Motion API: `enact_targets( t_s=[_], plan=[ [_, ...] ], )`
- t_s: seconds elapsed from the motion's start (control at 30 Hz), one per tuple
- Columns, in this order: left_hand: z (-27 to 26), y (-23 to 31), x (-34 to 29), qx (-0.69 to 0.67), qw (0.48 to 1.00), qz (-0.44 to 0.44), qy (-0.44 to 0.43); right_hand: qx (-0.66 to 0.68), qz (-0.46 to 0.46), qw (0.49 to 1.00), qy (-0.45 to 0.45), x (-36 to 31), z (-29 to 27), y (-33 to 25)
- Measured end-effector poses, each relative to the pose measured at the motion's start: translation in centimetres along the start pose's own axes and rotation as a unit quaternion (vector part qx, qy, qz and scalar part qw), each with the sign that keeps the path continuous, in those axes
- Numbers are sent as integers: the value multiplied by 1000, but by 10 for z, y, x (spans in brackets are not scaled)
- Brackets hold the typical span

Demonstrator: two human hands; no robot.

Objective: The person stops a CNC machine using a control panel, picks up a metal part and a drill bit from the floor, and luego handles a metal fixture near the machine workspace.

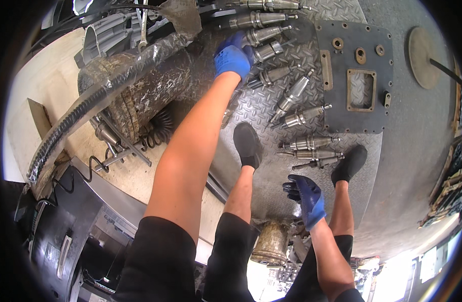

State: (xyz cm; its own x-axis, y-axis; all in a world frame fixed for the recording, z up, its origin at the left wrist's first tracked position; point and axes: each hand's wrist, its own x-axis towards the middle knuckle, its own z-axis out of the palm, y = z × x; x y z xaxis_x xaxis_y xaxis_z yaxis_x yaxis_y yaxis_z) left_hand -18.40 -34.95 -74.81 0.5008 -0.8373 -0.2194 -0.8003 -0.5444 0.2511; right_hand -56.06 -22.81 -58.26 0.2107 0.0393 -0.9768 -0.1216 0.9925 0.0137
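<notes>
Both my hands wear blue gloves with dark coated palms and fingers. At the upper middle my left hand [233,56] reaches over a row of metal tool holders, its fingers bent around the near end of one tool holder [268,51]; part of the grip is hidden behind the glove. Just beyond its fingertips lies another tool holder [265,34]. My right hand [306,200] hangs lower right, fingers loosely curled and apart, holding nothing. Closest to it are tool holders lying side by side, among them a tool holder [314,154] with a pull stud at its right end.
A dark steel plate [337,108] with holes and a square opening lies right of the tool holders on diamond-plate metal [291,201]. On the left are a wrapped hose [97,95], a worn cylinder [140,95] and a coiled air line. A round disc [422,58] stands far right.
</notes>
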Motion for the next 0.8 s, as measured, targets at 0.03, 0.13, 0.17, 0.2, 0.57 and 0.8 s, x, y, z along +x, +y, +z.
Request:
enact_targets(
  t_s=[0.03, 0.13, 0.17, 0.2, 0.57, 0.8],
  plan=[
    [4, 1, 2, 7, 1000, -16, -10, 3, 1, 1000, -3, 1, 1, 0],
    [-3, 24, 13, 1, 997, -52, -64, 13, 9, 1000, 0, 2, -3, 0],
    [-5, 19, 17, 8, 994, -56, -90, 12, 12, 1000, -1, 1, -1, -2],
    [-7, 14, 24, 16, 991, -61, -115, 11, 16, 1000, -2, 0, 0, -5],
    [31, 8, -43, 33, 999, 6, 27, 6, 12, 1000, -13, 2, 6, 2],
    [26, 18, -97, -19, 991, 38, 125, 7, 22, 999, -27, 4, 5, 16]
  ],
)
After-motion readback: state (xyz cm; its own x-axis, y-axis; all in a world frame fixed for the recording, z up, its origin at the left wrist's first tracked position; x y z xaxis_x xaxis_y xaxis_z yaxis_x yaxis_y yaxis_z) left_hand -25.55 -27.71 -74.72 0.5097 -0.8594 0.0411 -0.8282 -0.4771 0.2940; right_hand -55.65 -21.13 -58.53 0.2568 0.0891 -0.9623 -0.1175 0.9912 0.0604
